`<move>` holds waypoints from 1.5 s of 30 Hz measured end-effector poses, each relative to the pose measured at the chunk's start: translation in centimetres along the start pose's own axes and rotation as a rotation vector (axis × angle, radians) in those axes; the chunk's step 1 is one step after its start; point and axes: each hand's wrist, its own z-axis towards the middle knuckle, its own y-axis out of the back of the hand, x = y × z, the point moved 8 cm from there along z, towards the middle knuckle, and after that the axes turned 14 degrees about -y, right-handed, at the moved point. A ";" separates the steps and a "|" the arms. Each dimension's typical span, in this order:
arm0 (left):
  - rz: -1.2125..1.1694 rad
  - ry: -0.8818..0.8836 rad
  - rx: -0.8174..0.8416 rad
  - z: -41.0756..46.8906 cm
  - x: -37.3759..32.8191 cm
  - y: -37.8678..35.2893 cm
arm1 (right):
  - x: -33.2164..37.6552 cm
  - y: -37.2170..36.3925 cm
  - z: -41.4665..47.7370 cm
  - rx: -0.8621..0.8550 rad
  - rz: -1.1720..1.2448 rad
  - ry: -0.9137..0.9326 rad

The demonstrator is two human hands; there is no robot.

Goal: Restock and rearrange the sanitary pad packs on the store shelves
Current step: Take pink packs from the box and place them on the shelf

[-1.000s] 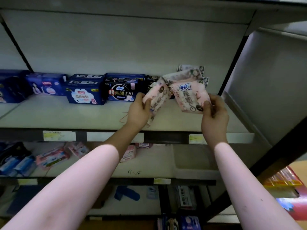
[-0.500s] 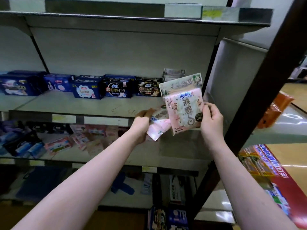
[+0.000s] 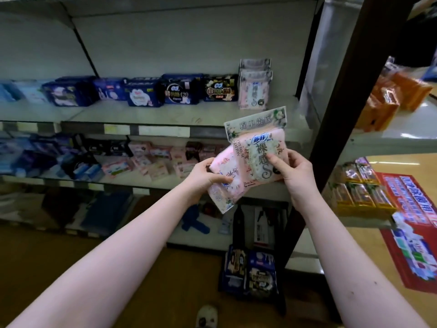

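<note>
Head view: right hand (image 3: pixel 294 172) curled on upright pink pad pack (image 3: pixel 256 147), thumb on its front, fingers behind. Left hand (image 3: pixel 202 179) grips second pink pack (image 3: pixel 223 189), which is tilted and partly tucked behind the first. Both packs are below and in front of the standing pink packs (image 3: pixel 254 93) on the shelf (image 3: pixel 165 130), well apart from them. Dark blue packs (image 3: pixel 144 93) sit left of that stack. Risk: the soft, slick wrappers overlap, so one could slip loose. Shoving a pack in beside the stack could topple it.
</note>
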 end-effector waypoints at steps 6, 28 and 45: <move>0.168 -0.008 0.148 -2.1 2.4 -1.1 | -2.5 0.5 -0.9 0.014 -0.043 -0.078; -0.589 0.447 0.106 -1.0 17.4 3.7 | -20.4 -1.1 1.5 -0.189 -0.060 -0.587; -0.264 0.737 -0.317 -0.7 43.0 -1.6 | -45.3 11.4 2.9 -0.520 0.042 -0.907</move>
